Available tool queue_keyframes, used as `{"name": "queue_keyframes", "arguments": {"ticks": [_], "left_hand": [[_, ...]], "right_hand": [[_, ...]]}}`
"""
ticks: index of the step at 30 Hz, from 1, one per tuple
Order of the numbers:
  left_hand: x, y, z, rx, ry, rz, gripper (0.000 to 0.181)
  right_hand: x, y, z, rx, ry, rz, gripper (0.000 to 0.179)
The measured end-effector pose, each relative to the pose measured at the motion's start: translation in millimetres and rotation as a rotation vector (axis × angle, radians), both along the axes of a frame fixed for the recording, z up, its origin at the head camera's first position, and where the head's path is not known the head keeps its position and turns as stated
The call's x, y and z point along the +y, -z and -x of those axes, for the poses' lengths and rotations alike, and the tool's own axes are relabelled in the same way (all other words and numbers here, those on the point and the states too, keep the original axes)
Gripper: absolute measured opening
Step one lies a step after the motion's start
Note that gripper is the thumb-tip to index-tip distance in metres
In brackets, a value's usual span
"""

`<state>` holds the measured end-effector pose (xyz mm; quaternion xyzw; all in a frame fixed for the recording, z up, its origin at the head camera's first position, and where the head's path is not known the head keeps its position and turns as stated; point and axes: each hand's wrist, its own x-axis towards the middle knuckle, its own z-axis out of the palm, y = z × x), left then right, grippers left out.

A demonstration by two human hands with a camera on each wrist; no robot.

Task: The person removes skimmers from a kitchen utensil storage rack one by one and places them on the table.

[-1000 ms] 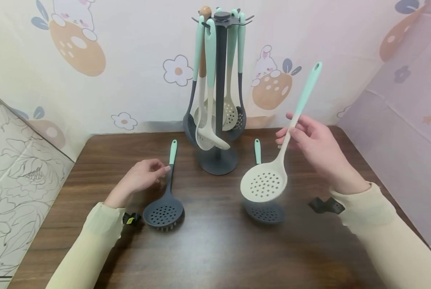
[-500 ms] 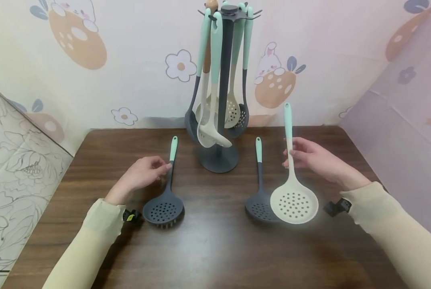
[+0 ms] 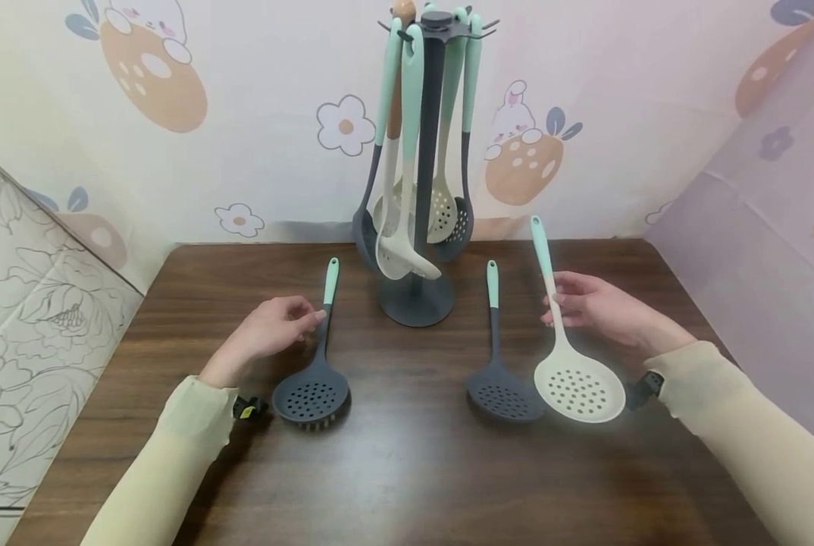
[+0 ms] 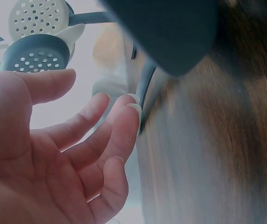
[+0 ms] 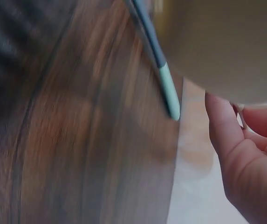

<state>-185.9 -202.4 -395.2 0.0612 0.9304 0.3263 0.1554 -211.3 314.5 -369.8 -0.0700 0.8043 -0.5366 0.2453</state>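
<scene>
My right hand (image 3: 594, 307) pinches a white skimmer (image 3: 580, 385) with a mint handle end by its shaft, perforated bowl toward me. That bowl (image 5: 226, 46) fills the upper right of the right wrist view, blurred and close. Just left of it, a dark grey skimmer (image 3: 505, 393) with a mint handle lies on the table. At the left, a second dark grey skimmer (image 3: 311, 392) lies on the table, handle pointing to the wall. My left hand (image 3: 270, 331) is beside its shaft, fingertips right at it; the left wrist view shows these fingers (image 4: 119, 130) loosely bent, thumb apart.
A dark utensil stand (image 3: 417, 302) rises at the back middle of the wooden table (image 3: 393, 470). Several ladles and slotted tools (image 3: 412, 98) hang from its hooks. Behind the table is a patterned wall covering (image 3: 277, 98), continuing along the right side.
My right hand has moved the white skimmer right and lower, from over the right dark skimmer to beside it, turning its handle leftward. My left hand has stayed by the left dark skimmer.
</scene>
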Motion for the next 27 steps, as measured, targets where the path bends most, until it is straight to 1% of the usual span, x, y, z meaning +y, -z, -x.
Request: {"name": "queue_keyframes", "arguments": {"ticks": [4, 9, 15, 20, 27], "left_hand": [[0.0, 0.7, -0.3, -0.012, 0.0, -0.01, 0.044], [0.9, 0.4, -0.2, -0.008, 0.003, -0.008, 0.043], [2.2, -0.1, 0.4, -0.005, 0.003, 0.008, 0.043], [2.3, 0.2, 0.3, -0.015, -0.001, -0.003, 0.043], [0.6, 1.3, -0.4, -0.024, 0.013, -0.022, 0.043]], "right_hand": [[7, 10.7, 3.1, -0.021, -0.001, 0.015, 0.047], [12, 21.1, 2.3, -0.058, -0.018, 0.017, 0.049], [13, 23.6, 2.4, -0.066, -0.015, 0.013, 0.048], [17, 25.3, 2.1, -0.074, -0.009, 0.026, 0.05], [19, 33.3, -1.6, -0.104, -0.014, 0.043, 0.051]]}}
